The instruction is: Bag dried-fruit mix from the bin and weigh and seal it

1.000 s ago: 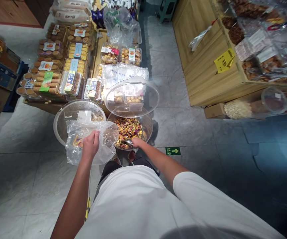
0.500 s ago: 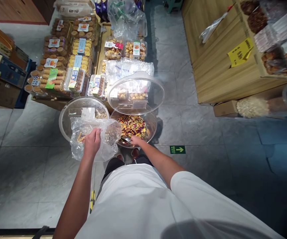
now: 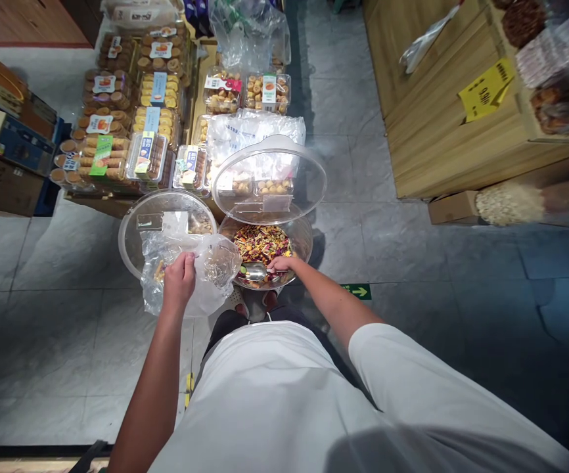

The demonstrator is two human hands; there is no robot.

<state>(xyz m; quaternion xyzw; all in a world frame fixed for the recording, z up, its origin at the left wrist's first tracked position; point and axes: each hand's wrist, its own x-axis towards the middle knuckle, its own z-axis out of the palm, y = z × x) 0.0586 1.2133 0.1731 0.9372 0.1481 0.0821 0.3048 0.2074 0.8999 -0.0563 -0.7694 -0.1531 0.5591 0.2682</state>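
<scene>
Left hand bunches the mouth of a clear plastic bag, its fingers closed on the crumpled film. The bag sits in front of a second clear-lidded tub, whose contents are hard to make out through the plastic. Right hand grips the handle of a steel scoop, fingers curled over the top, and the scoop lies across the near rim of a wide bowl just beside the bag. The bowl holds a heap of mixed dried pieces in red, purple and yellow, perhaps fruit or flower petals, though the view is too coarse to be sure. A clear dome lid stands tilted open above the bowl.

Beyond it, plastic trays of pastries crowd a display table, with a loose plastic sack among them. To the right runs a wooden counter bearing a yellow price sign — a cardboard box sits low against it — and a green exit sign marks the grey tile floor
</scene>
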